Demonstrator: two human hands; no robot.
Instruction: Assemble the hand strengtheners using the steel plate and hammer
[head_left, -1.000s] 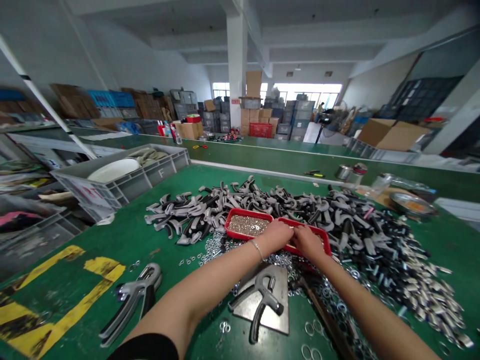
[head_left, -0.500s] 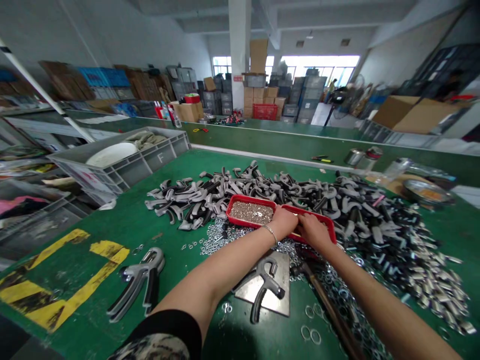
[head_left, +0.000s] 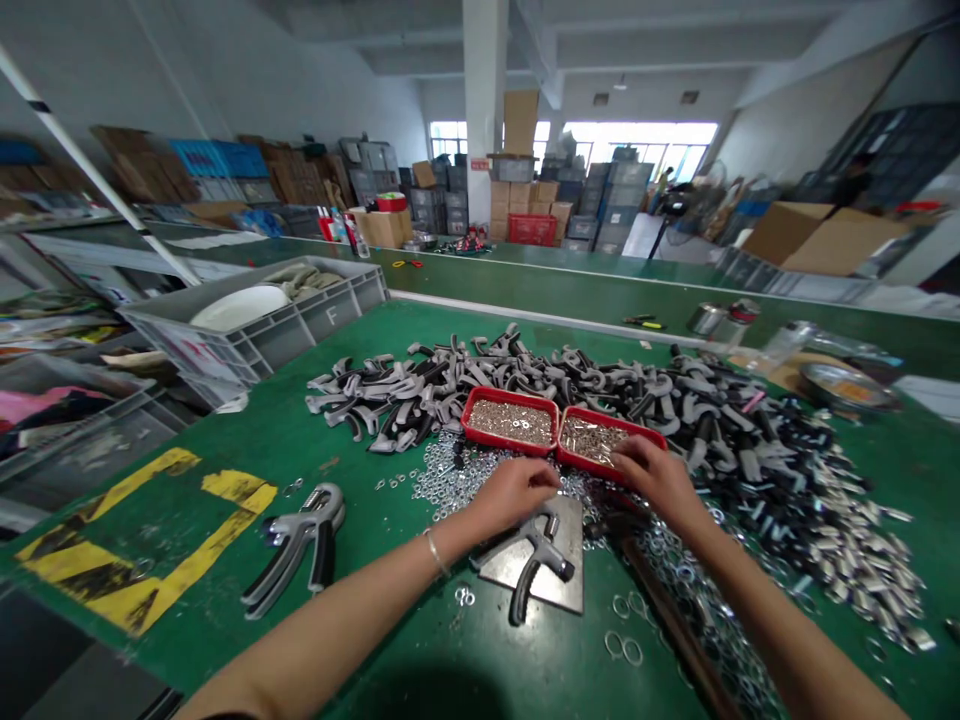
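My left hand point(head_left: 517, 492) hovers at the upper left of a metal plate point(head_left: 568, 590), its fingers curled together; anything between them is too small to make out. On that plate lies a grey-and-black hand grip exerciser point(head_left: 541, 558) with a spring, just below my left hand. My right hand point(head_left: 654, 478) is at the right red tray point(head_left: 600, 468), fingertips bent together over its front right part. Small metal pins point(head_left: 589, 438) fill this tray. The left red tray point(head_left: 491, 440) holds tiny metal pieces. A second grip exerciser point(head_left: 300, 545) lies farther left.
Behind the trays spreads a heap of grey and black handles point(head_left: 420, 390). Loose nuts point(head_left: 450, 480) lie in front. A hammer point(head_left: 671, 610) rests beside scattered rings, right of the plate. Metal sleeves point(head_left: 877, 570) pile at the right. A grey crate point(head_left: 300, 325) stands at the left.
My left hand has left the right red tray and moved left and toward me, over the metal plate. My right hand has shifted slightly right, still at the tray.
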